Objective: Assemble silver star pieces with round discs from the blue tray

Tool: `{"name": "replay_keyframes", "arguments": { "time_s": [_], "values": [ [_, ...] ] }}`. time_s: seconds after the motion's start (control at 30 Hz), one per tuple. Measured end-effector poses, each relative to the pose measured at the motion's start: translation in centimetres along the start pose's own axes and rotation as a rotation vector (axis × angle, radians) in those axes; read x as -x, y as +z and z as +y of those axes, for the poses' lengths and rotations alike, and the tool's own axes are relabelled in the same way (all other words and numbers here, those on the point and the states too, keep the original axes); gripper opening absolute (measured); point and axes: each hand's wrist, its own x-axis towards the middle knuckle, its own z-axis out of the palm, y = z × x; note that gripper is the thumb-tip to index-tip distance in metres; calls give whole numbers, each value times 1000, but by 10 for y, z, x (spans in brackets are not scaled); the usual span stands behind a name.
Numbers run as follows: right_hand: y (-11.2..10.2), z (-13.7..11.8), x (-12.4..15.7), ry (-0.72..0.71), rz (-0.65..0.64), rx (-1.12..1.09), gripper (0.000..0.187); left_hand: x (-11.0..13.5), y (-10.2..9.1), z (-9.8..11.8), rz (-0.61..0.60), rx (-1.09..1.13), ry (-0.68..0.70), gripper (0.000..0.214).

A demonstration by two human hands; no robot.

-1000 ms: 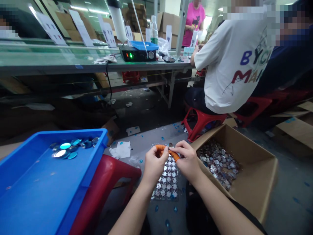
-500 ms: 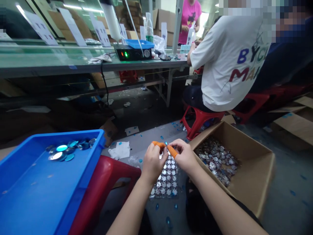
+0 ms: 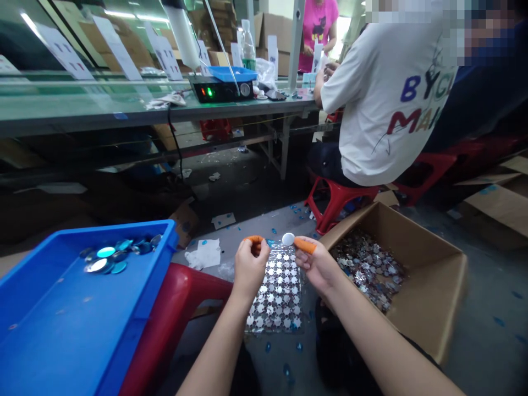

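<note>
Left fingers (image 3: 254,240): curled shut.
Right fingers (image 3: 305,246): extended; hold on white disc (image 3: 287,238) unclear.
Risk: weak contact drops disc to floor (image 3: 490,352).

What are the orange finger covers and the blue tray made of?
The orange finger cot on the right hand looks like thin rubber or latex: matte, and stretched snugly round the fingertip. The blue tray looks like moulded plastic: smooth, slightly shiny, all one colour.
</note>
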Motion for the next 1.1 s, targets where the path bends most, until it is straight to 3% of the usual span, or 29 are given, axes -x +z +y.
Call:
{"name": "replay_keyframes", "arguments": {
  "time_s": [0.13,0.27,0.43,0.57,0.67,0.73,0.77,0.87,0.93,1.0,1.1],
  "values": [
    [-8,-17,2,86,-55,-149,24,-5,-3,-13,-132,-59,-53,27],
    [-14,-31,7,65,-180,-232,14,13,10,-17,-445,-136,-40,22],
    [-17,-45,15,-12,-357,-468,6,79,44,-23,-951,-309,55,5],
    [-21,-53,20,-35,-420,-554,11,141,71,-29,-1392,-486,70,27],
    [-25,-58,22,-62,-407,-502,16,153,77,-27,-1586,-547,14,37],
    [-27,-61,22,-82,-398,-479,15,135,71,-22,-1536,-504,11,17],
    [-29,-62,22,-92,-394,-473,15,120,66,-20,-1453,-475,24,13],
    [-32,-63,18,-113,-373,-450,13,70,46,-12,-1087,-297,57,26],
    [-33,-61,16,-130,-357,-419,14,45,33,-7,-808,48,-14,23],
    [-33,-58,13,-148,-348,-367,14,32,21,-2,-596,309,-67,26],
    [-30,-51,12,-159,-340,-217,15,28,9,6,-399,404,-44,29]
  ]
}}
